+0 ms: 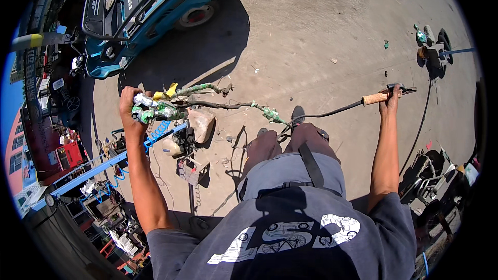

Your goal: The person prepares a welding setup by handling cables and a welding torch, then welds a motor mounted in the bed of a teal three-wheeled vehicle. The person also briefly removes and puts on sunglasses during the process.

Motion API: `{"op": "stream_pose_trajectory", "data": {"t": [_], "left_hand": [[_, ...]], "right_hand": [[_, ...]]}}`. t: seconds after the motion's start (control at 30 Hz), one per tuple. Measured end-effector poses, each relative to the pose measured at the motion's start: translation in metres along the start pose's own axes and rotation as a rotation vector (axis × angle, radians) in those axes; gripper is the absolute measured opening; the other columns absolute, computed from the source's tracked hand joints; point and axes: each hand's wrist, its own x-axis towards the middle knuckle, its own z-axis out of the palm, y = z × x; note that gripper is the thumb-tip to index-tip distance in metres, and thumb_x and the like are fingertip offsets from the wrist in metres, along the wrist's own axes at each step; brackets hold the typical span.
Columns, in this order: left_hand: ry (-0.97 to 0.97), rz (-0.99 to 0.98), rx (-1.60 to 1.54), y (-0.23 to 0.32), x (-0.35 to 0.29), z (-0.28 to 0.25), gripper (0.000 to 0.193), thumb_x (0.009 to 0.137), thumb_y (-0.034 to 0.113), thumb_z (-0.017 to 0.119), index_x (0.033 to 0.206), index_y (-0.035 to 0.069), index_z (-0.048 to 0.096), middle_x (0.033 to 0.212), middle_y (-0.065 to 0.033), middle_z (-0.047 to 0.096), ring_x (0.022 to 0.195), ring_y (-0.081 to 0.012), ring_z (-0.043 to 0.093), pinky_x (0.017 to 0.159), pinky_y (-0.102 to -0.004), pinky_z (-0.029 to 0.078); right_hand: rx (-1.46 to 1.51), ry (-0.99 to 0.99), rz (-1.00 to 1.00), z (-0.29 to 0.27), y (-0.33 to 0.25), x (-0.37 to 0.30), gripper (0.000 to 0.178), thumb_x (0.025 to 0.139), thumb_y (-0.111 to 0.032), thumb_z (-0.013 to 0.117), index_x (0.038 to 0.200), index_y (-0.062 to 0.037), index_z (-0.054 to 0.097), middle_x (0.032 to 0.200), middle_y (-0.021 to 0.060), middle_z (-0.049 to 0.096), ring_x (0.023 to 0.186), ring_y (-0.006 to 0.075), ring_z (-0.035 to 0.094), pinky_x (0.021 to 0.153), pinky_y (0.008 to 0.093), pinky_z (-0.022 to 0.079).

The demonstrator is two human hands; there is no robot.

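The person's grey printed shirt (290,228) fills the lower middle of the view, with both bare forearms rising from it toward the concrete ground (321,26). The left hand (130,108) is closed tight around a taped bundle of cables (155,109), wrapped in green, white and yellow, which runs rightward as a dark cable (228,105) with more green tape toward the shoes (298,116). The right hand (390,99) is wrapped around the orange handle of a welding electrode holder (384,95), its black lead sagging back toward the feet. Just below the bundle lie a stone (201,124) and a blue metal bar (93,171) amid scattered parts. A blue three-wheeled vehicle (155,5) stands at the upper left, its shadow reaching toward the bundle. Open concrete spreads ahead and to the right; a small wheeled machine (436,52) sits near the far right edge.
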Motion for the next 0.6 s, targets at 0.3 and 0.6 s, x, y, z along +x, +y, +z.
{"op": "stream_pose_trajectory", "data": {"t": [0.3, 0.6], "left_hand": [[-0.253, 0.242, 0.407, -0.020, 0.026, -0.024, 0.025, 0.065, 0.007, 0.073, 0.078, 0.006, 0.053, 0.075, -0.0097, 0.044, 0.078, -0.0281, 0.046, 0.070, -0.0376, 0.034], [-0.393, 0.348, 0.608, -0.046, 0.050, -0.038, 0.021, 0.064, -0.004, 0.066, 0.080, 0.007, 0.057, 0.081, -0.0101, 0.048, 0.084, -0.0285, 0.049, 0.075, -0.0398, 0.036]], "right_hand": [[-0.216, -0.006, -0.019, 0.016, -0.007, -0.029, 0.051, 0.074, -0.045, 0.082, 0.088, -0.0073, 0.050, 0.067, 0.0057, 0.055, 0.063, 0.0205, 0.057, 0.064, 0.0343, 0.050], [-0.258, 0.000, -0.058, 0.010, -0.003, -0.023, 0.051, 0.074, -0.048, 0.081, 0.087, -0.0069, 0.053, 0.068, 0.0058, 0.057, 0.063, 0.0194, 0.057, 0.064, 0.0342, 0.049]]}}
